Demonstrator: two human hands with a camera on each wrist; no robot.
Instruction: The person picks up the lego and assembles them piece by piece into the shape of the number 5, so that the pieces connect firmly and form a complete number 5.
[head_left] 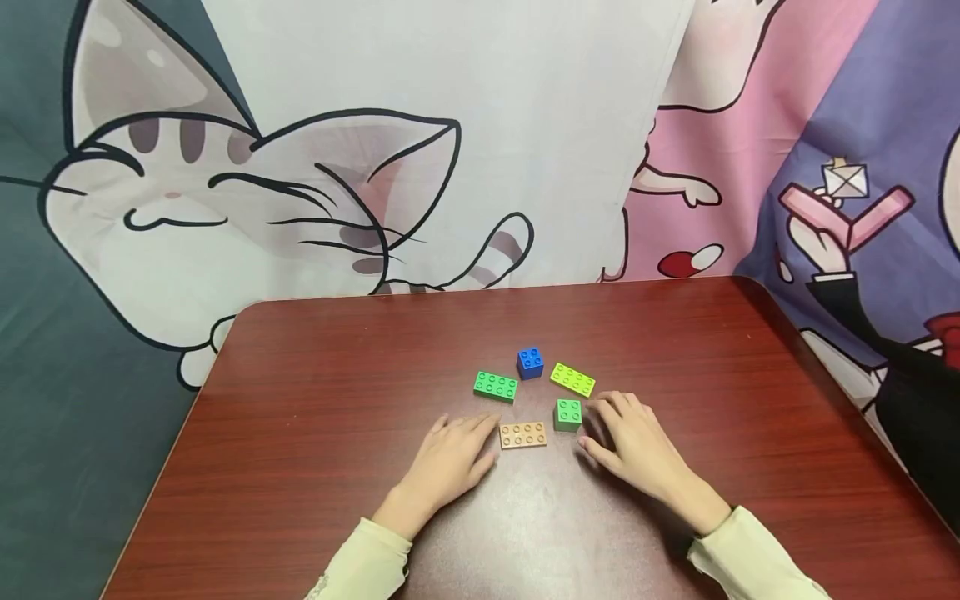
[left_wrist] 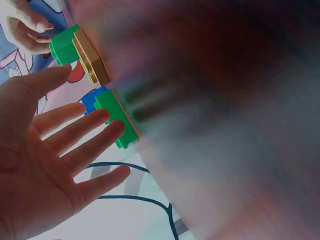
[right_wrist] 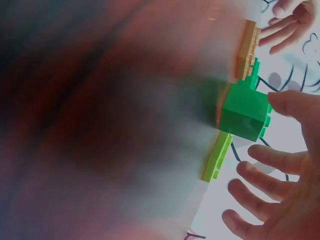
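Note:
Several toy building bricks lie studs up, apart from each other, in the head view. A tan brick (head_left: 523, 435) is at the front, with a square green brick (head_left: 567, 415) to its right. Behind them are a long green brick (head_left: 495, 387), a square blue brick (head_left: 530, 363) and a lime brick (head_left: 573, 379). My left hand (head_left: 448, 460) is just left of the tan brick, fingers spread and holding nothing. Close to the right side of the square green brick, my right hand (head_left: 633, 442) has its fingers loosely bent, with nothing in them.
The bricks lie on a dark red-brown wooden table (head_left: 315, 467) with rounded far corners. Behind its far edge hangs a cloth (head_left: 570, 150) printed with a cartoon cat and other figures. Light sleeves (head_left: 367, 562) cover both forearms.

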